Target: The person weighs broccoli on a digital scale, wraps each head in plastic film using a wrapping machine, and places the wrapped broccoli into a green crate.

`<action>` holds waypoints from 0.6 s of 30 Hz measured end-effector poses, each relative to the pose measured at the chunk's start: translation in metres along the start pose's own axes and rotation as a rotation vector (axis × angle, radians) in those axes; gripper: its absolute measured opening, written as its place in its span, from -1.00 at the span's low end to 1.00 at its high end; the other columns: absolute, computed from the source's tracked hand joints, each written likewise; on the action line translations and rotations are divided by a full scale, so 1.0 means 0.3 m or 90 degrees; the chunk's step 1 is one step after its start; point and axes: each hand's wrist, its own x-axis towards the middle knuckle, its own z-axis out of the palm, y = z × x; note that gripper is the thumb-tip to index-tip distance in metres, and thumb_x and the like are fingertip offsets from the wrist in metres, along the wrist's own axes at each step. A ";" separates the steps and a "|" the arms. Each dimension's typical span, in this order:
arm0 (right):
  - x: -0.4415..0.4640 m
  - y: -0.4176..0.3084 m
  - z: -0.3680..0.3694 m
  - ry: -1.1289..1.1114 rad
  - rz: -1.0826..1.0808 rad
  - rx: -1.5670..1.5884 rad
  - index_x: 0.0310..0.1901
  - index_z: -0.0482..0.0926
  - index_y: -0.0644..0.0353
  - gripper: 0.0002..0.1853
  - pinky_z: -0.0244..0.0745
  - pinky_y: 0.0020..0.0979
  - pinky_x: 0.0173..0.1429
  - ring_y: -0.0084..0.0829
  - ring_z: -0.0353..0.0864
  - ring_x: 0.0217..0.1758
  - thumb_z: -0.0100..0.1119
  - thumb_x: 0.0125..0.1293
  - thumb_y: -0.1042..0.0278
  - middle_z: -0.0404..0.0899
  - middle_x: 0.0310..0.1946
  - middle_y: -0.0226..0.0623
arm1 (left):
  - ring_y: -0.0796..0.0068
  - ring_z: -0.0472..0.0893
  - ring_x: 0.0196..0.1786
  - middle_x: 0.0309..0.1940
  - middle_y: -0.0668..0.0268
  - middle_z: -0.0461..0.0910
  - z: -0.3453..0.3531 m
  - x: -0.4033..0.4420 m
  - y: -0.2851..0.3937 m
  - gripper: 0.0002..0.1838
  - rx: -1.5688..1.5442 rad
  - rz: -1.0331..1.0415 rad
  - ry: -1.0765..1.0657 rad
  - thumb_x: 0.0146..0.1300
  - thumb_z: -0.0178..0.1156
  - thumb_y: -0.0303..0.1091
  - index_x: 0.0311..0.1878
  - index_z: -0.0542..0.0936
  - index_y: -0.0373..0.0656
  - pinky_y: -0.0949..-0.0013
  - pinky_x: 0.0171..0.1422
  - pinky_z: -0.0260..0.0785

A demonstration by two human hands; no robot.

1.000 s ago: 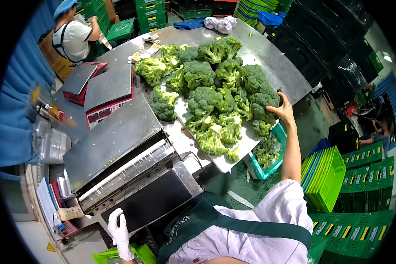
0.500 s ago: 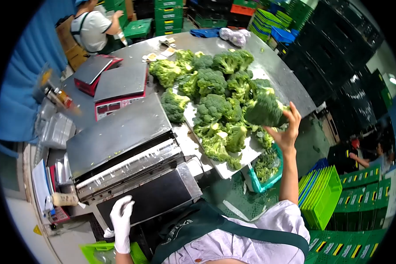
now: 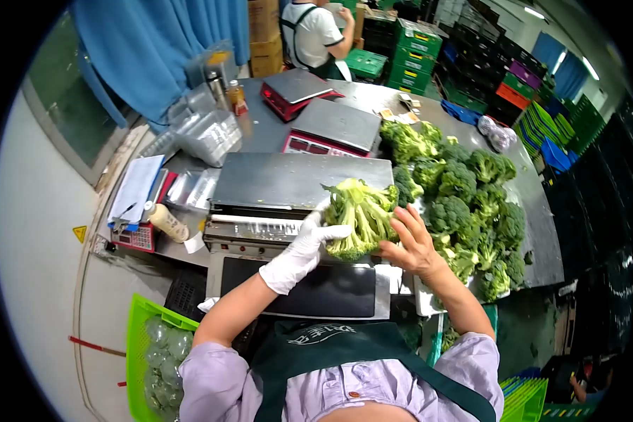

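Observation:
A broccoli head (image 3: 361,218) is held up over the wrapping machine, its pale cut stalks facing me. My left hand (image 3: 299,257), in a white glove, grips it from the left with the thumb across the florets. My bare right hand (image 3: 416,246) rests its thumb and fingertips on the right side of the same head. Just below lies the machine's dark flat plate (image 3: 302,287), and behind it the grey top plate (image 3: 295,179). To the right, several more broccoli heads (image 3: 457,181) are heaped on a white board.
Two red scales (image 3: 334,125) stand behind the machine. Left of it are clear plastic trays (image 3: 207,137), a bottle (image 3: 166,221) and a clipboard (image 3: 135,186). A green crate (image 3: 137,352) of wrapped items stands low left. A co-worker (image 3: 316,35) stands beyond the table.
My right hand has carried a broccoli head from the heap leftward to above the machine. My left hand has risen and taken hold of it too. The view has turned left.

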 end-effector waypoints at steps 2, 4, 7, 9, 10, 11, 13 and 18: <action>0.073 0.022 0.033 -0.008 0.110 0.126 -0.03 0.45 0.08 -0.43 0.29 0.00 0.25 0.03 0.31 0.25 0.46 -0.12 0.18 0.30 0.20 -0.01 | 0.44 0.47 0.09 0.05 0.21 0.47 -0.067 0.063 0.035 -0.11 0.130 0.112 0.068 -0.19 0.40 -0.62 0.29 0.20 -0.31 0.39 0.22 0.32; 0.123 0.075 0.090 -0.003 0.262 0.142 0.02 0.40 0.21 -0.33 0.31 -0.12 0.24 0.05 0.35 0.21 0.48 -0.15 0.16 0.30 0.19 0.05 | 0.43 0.43 0.13 0.11 0.21 0.41 -0.122 0.114 0.061 -0.06 0.260 0.218 0.087 -0.21 0.45 -0.55 0.31 0.18 -0.29 0.40 0.24 0.29; 0.193 0.205 0.192 -0.106 0.458 0.266 -0.07 0.44 0.29 -0.42 0.50 -0.23 -0.04 -0.04 0.48 0.10 0.43 -0.04 0.10 0.49 -0.01 0.06 | 0.35 0.38 0.19 0.17 0.17 0.34 -0.155 0.199 0.108 -0.02 0.350 0.288 0.079 -0.25 0.50 -0.45 0.31 0.19 -0.25 0.36 0.28 0.26; 0.217 0.293 0.276 -0.121 0.539 0.317 -0.11 0.48 0.29 -0.46 0.54 -0.28 -0.16 -0.11 0.61 -0.07 0.43 -0.03 0.10 0.57 -0.14 0.01 | 0.26 0.34 0.22 0.16 0.12 0.32 -0.202 0.284 0.108 0.05 0.649 0.373 0.189 -0.33 0.54 -0.36 0.31 0.18 -0.23 0.30 0.32 0.21; 0.224 0.328 0.310 -0.079 0.514 0.283 -0.14 0.53 0.28 -0.48 0.55 -0.32 -0.17 -0.18 0.67 -0.24 0.43 -0.04 0.09 0.56 -0.08 0.03 | 0.18 0.32 0.23 0.15 0.09 0.30 -0.220 0.326 0.115 0.10 0.620 0.362 0.190 -0.40 0.56 -0.30 0.31 0.18 -0.22 0.27 0.35 0.17; 0.218 0.374 0.358 -0.078 0.510 0.286 -0.14 0.53 0.28 -0.48 0.55 -0.32 -0.17 -0.18 0.67 -0.24 0.43 -0.04 0.09 0.56 -0.08 0.03 | 0.23 0.31 0.25 0.18 0.10 0.29 -0.235 0.362 0.126 0.07 0.621 0.359 0.191 -0.34 0.54 -0.33 0.32 0.17 -0.23 0.30 0.35 0.16; 0.212 0.476 0.442 -0.058 0.484 0.260 -0.19 0.57 0.28 -0.53 0.56 -0.34 -0.20 -0.20 0.67 -0.27 0.42 -0.03 0.08 0.50 0.00 0.14 | 0.36 0.33 0.24 0.21 0.15 0.29 -0.281 0.433 0.165 0.07 0.511 0.273 0.129 -0.24 0.51 -0.41 0.37 0.09 -0.25 0.35 0.33 0.19; 0.295 0.620 0.546 -0.107 0.533 0.285 -0.22 0.56 0.33 -0.52 0.54 -0.32 -0.24 -0.19 0.66 -0.38 0.35 -0.16 0.17 0.61 -0.33 0.11 | 0.40 0.32 0.26 0.23 0.18 0.28 -0.398 0.600 0.206 0.06 0.392 0.201 0.100 -0.17 0.42 -0.58 0.40 0.00 -0.25 0.38 0.34 0.18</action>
